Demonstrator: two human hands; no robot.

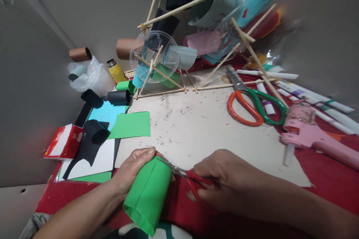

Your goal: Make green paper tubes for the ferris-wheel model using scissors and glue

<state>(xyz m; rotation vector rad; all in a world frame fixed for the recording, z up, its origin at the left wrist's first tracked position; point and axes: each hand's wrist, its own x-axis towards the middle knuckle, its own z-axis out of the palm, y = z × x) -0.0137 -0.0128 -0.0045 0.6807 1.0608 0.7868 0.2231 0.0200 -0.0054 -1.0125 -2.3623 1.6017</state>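
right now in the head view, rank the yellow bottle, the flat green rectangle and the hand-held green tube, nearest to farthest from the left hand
From the left hand:
1. Green tube: touching, held in it.
2. Green rectangle: lying flat just beyond the hand.
3. Yellow bottle: farther back, toward the left.
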